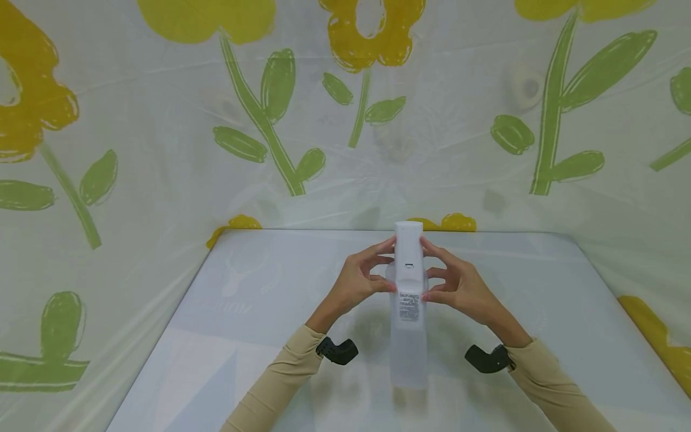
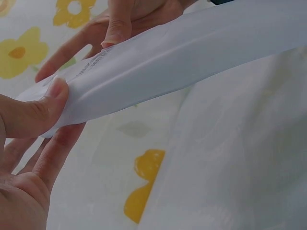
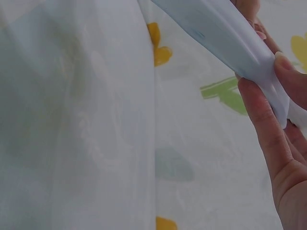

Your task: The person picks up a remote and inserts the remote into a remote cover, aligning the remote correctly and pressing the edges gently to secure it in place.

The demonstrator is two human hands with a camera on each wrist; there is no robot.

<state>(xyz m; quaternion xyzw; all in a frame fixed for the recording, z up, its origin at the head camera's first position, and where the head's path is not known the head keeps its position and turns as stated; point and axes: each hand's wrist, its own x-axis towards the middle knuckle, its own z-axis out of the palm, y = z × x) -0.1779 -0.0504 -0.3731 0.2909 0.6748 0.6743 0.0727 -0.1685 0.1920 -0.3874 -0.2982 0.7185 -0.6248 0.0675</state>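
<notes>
- Spray bottle (image 1: pixel 408 300), white and translucent, is held lying lengthwise above the counter (image 1: pixel 259 312), nozzle end pointing away.
- Left hand (image 1: pixel 360 281) pinches its neck from the left, thumb pressed on the side.
- Right hand (image 1: pixel 459 285) pinches the opposite side.
- Flowered plastic sheeting (image 1: pixel 162 120) hangs behind the counter.

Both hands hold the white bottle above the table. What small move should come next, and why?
Probably lower the bottle onto the table. The left hand and right hand only pinch its upper part, and the long body hangs toward the person unsupported.
</notes>
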